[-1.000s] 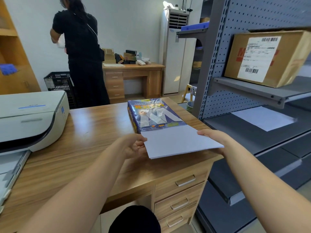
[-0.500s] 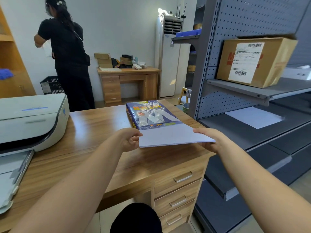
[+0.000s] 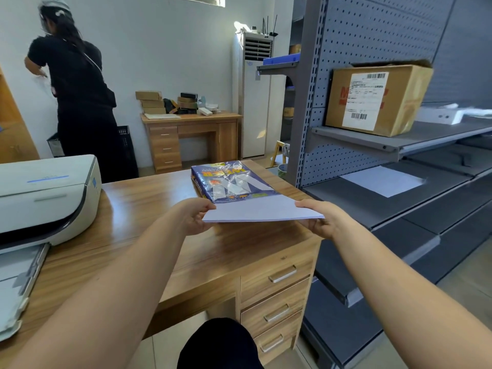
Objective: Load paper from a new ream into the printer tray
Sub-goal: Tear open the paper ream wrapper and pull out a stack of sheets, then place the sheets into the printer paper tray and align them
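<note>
A thin stack of white paper (image 3: 262,210) is held level above the wooden desk (image 3: 138,206), still reaching into the open end of the blue ream wrapper (image 3: 229,181). My left hand (image 3: 195,218) pinches the stack's left edge and my right hand (image 3: 318,219) grips its right edge. The white printer (image 3: 45,193) sits at the desk's left end, with its pulled-out paper tray (image 3: 16,286) sticking out toward me at the lower left.
A grey metal shelf unit (image 3: 372,198) stands close on the right, holding a cardboard box (image 3: 378,97) and a loose white sheet (image 3: 383,181). Desk drawers (image 3: 277,296) are below. A person in black (image 3: 80,102) stands beyond the desk, back turned.
Both hands have lifted the paper stack off the desk and levelled it, drawing it slightly toward me out of the wrapper. The view has tilted upward.
</note>
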The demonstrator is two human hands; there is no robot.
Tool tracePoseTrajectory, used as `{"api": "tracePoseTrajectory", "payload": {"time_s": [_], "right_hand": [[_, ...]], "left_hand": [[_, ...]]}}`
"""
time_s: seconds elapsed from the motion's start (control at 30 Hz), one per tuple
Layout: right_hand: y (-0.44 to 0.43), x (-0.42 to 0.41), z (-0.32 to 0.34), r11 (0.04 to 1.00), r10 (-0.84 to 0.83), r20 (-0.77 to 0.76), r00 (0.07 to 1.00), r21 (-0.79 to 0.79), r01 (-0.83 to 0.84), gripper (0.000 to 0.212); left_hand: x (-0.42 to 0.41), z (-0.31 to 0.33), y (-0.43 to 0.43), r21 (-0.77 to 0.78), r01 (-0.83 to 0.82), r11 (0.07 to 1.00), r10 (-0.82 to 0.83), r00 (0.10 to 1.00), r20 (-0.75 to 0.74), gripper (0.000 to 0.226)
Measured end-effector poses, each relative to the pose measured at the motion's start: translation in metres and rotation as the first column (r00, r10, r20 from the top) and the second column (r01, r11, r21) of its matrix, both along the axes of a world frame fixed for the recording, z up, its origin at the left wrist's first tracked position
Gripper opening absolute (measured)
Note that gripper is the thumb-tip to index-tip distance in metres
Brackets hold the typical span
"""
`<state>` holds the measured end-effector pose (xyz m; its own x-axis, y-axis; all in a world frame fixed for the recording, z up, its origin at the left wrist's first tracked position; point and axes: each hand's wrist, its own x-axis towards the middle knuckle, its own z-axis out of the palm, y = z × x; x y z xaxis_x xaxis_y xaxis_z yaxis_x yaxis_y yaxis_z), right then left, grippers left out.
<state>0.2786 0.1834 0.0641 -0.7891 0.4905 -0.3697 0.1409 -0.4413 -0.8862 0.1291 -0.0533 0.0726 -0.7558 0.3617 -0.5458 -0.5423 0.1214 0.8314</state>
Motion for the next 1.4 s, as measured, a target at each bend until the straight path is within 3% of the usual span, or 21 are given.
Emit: {"api": "tracePoseTrajectory", "payload": {"time_s": [0.2, 0.83, 0.9, 1.0, 1.17, 1.4], "right_hand": [[-0.008, 0.007, 0.004, 1.000, 0.015, -0.001, 1.000, 0.013, -0.015, 0.007], [-0.031, 0.057, 0.045, 0.999, -0.027, -0.148, 0.989, -0.034, 0.023, 0.004], [-0.037, 0.059, 0.049, 0.999, -0.016, -0.162, 0.987, -0.043, 0.009, 0.008], [-0.047, 0.060, 0.053, 1.000, 0.013, -0.158, 0.987, -0.021, -0.016, 0.026], [-0.068, 0.058, 0.065, 0.998, 0.056, -0.156, 0.986, 0.045, -0.050, 0.031], [-0.097, 0.044, 0.085, 0.986, 0.150, -0.117, 0.982, 0.096, -0.140, 0.021]], "left_hand": [[0.014, 0.009, -0.007, -0.016, 0.009, 1.000, -0.009, 1.000, -0.006, 0.008], [0.060, 0.049, -0.034, 0.012, 0.083, 0.996, -0.082, 0.993, -0.089, 0.029], [0.059, 0.053, -0.040, 0.013, 0.079, 0.997, -0.077, 0.990, -0.115, 0.034], [0.065, 0.062, -0.051, 0.033, 0.064, 0.997, -0.058, 0.986, -0.159, 0.023], [0.067, 0.071, -0.075, 0.065, 0.058, 0.996, -0.047, 0.984, -0.171, 0.019], [0.050, 0.075, -0.109, 0.067, 0.036, 0.997, -0.020, 0.973, -0.229, 0.042]]}}
